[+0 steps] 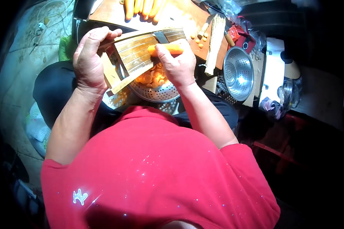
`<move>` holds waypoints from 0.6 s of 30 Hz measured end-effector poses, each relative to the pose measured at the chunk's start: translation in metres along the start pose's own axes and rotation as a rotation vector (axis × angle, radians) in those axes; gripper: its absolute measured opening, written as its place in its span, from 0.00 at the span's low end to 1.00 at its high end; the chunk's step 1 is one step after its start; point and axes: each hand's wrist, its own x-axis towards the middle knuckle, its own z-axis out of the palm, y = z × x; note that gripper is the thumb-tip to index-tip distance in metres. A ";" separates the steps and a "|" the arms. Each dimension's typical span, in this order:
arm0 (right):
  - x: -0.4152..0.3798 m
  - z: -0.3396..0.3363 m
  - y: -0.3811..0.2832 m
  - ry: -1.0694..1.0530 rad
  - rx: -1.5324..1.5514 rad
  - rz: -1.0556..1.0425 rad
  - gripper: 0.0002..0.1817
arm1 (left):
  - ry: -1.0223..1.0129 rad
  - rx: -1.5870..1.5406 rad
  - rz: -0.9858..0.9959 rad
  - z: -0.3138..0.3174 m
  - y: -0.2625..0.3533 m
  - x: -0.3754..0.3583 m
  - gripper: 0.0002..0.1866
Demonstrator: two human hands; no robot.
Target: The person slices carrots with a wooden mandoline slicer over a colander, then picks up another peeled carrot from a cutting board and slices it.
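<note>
My left hand (91,57) is wrapped round the near-left end of a wooden mandoline slicer (132,57), which is held at a tilt. A dark metal blade (161,37) crosses the slicer toward its far end. In my right hand (179,63) is an orange carrot (153,50), pressed against the slicer's face close to the blade; my fingers cover part of it. Beneath the slicer sits a metal colander (154,95) holding many round carrot slices (153,78). The slicer hides the colander's far side.
Several whole carrots (145,7) lie on a brown board (107,15) at the back. A straw whisk (216,42) rests at the board's right, near small carrot pieces (200,40). Farther right stand a second colander (239,72) and a white foam piece (273,68).
</note>
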 end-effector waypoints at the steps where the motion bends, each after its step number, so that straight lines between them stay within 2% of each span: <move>1: 0.006 0.000 0.012 0.003 0.001 0.001 0.22 | 0.016 0.010 0.009 0.000 0.000 0.000 0.10; 3: 0.028 0.000 0.042 0.014 0.095 0.175 0.19 | 0.007 0.002 0.007 0.000 0.001 0.000 0.10; 4: 0.035 -0.004 0.040 0.044 0.186 0.358 0.15 | -0.002 -0.010 0.001 0.000 0.001 0.000 0.10; 5: 0.042 -0.002 0.059 0.144 0.110 0.232 0.13 | -0.004 -0.013 0.004 -0.001 0.000 0.000 0.10; 6: 0.042 -0.002 0.052 0.134 0.088 0.222 0.13 | -0.009 -0.014 0.003 -0.002 -0.001 0.001 0.10; 7: 0.041 -0.003 0.046 0.121 0.065 0.215 0.12 | -0.012 -0.015 0.000 -0.004 -0.002 0.002 0.10; 9: 0.028 -0.003 0.026 -0.013 0.228 0.274 0.14 | -0.010 -0.007 0.001 -0.006 -0.002 0.003 0.10; 11: 0.009 0.007 0.013 0.023 0.133 0.035 0.19 | -0.013 0.011 -0.003 -0.005 -0.002 0.003 0.10; 13: -0.001 0.004 -0.005 0.014 0.023 0.019 0.19 | -0.006 -0.012 0.002 -0.002 0.000 0.000 0.11; 15: 0.015 0.008 0.032 0.007 0.112 0.156 0.20 | -0.010 -0.006 -0.003 -0.004 0.000 0.001 0.11; 16: 0.025 0.007 0.032 0.063 0.003 0.045 0.19 | -0.009 -0.010 0.002 -0.003 0.000 0.002 0.11; 17: 0.029 0.000 0.031 0.068 -0.012 0.222 0.20 | -0.009 -0.015 0.007 -0.003 0.000 0.001 0.11; 18: 0.037 0.001 0.057 0.105 -0.006 0.206 0.16 | -0.013 -0.017 0.008 -0.002 0.000 0.001 0.11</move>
